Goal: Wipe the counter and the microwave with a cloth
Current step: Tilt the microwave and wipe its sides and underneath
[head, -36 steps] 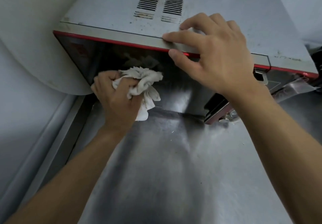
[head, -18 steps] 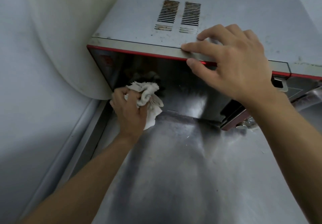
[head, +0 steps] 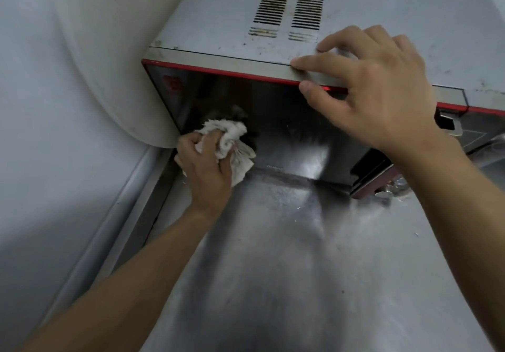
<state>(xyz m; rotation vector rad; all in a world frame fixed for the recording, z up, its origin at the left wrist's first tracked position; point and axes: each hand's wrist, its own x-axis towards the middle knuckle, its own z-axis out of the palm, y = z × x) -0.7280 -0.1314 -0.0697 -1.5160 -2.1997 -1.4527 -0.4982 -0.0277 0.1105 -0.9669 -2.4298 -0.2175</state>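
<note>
Left hand: the left hand (head: 203, 165) is bunched up tight around a scrunched white cloth (head: 232, 143). Fingers are curled right round it, with a loose tail of fabric hanging out on the right side.

Cloth spot: it's pushed up against the lower left corner of the microwave door (head: 287, 122), just above where the door meets the counter.

Right hand: the right hand (head: 382, 91) lies flat-ish on the front top edge of the microwave (head: 213, 23). Its fingers are spread and mostly straight on the grey top and the thumb tip sits on the red trim (head: 218, 71). It's not gripping anything, just pressing down.

Microwave: grey metal top, pretty grubby, with two vent grilles (head: 289, 9) that look rusty or stained. The door is dark glass and shiny enough to reflect the cloth. There's a latch-type thing (head: 448, 122) at the right end, partly cut off by the wrist.

Counter: stainless steel counter (head: 300, 256), streaky, with a few little crumbs or specks scattered on it.

Left side: a big white curved surface (head: 114, 50) sits right next to the microwave, with a pale wall (head: 41, 132) beyond it.

Under the right corner: a small round metal bit (head: 382, 194), can't tell what it is.
</note>
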